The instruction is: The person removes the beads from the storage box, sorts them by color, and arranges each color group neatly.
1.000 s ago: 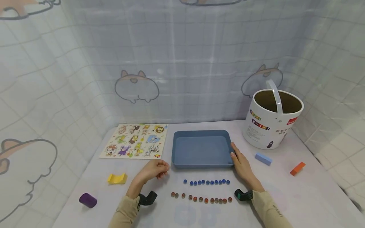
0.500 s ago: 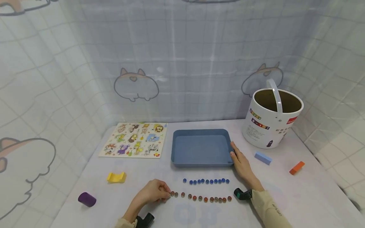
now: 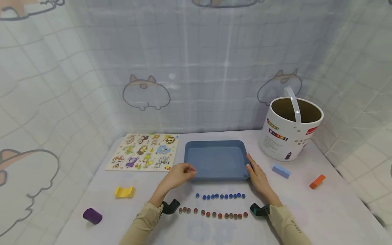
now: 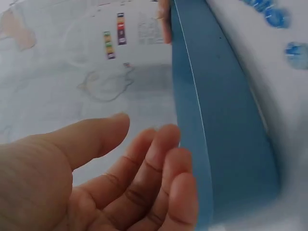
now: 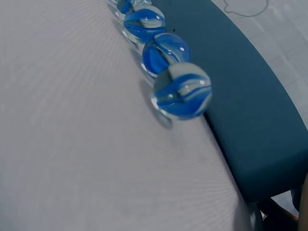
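The blue tray [image 3: 216, 159] lay on the worktop [image 3: 306, 204] with its long axis running left to right, and the left hand [image 3: 180, 174] hovered at its near left corner, fingers loosely curled; whether that grip pinched a marble could not be told. The right hand [image 3: 256, 173] rested its fingers against the tray's right rim. The row of red marbles [image 3: 212, 214] lay nearer the person, behind the left hand.
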A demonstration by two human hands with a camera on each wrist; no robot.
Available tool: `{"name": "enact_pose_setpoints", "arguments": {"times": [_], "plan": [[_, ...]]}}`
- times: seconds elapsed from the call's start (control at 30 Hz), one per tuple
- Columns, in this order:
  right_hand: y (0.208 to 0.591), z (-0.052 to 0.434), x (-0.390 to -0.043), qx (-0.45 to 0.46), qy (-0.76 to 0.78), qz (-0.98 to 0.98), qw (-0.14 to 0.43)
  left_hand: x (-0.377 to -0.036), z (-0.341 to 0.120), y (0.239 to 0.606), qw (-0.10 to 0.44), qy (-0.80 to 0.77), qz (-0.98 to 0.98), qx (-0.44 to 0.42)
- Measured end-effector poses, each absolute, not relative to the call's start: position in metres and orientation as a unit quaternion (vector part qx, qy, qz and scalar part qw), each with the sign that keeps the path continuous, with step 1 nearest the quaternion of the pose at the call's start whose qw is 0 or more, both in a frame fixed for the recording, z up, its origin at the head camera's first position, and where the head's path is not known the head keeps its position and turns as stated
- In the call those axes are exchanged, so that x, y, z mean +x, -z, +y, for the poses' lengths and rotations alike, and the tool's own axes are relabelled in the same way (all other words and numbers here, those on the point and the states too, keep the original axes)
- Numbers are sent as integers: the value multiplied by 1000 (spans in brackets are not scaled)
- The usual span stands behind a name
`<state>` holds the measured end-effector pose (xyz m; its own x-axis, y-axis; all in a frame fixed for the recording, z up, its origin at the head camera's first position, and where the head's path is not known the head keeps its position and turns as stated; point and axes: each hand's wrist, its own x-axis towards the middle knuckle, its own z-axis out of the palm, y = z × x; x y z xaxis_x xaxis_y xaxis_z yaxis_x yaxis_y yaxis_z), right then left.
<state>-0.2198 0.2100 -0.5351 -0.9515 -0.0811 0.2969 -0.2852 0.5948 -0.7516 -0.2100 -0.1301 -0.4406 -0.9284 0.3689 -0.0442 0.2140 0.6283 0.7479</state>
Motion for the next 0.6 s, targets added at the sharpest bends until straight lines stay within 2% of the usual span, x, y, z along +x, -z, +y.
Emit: {"name": "enact_pose_setpoints", "arguments": {"times": [0.1,0.27,0.37,0.6], "plan": [[539,204,-220,110,-441,-884,112,-227,-116,445,108,-366,909,168],[542,204,-218,112,-438,-884,120,-241,-89,459,189,-304,912,199],[540,211,-220,111,-431,-887,120,-246,-58,460,221,-288,904,227],[541,211,-221,107,-440,-883,127,-250,24,459,252,-266,888,279]]}}
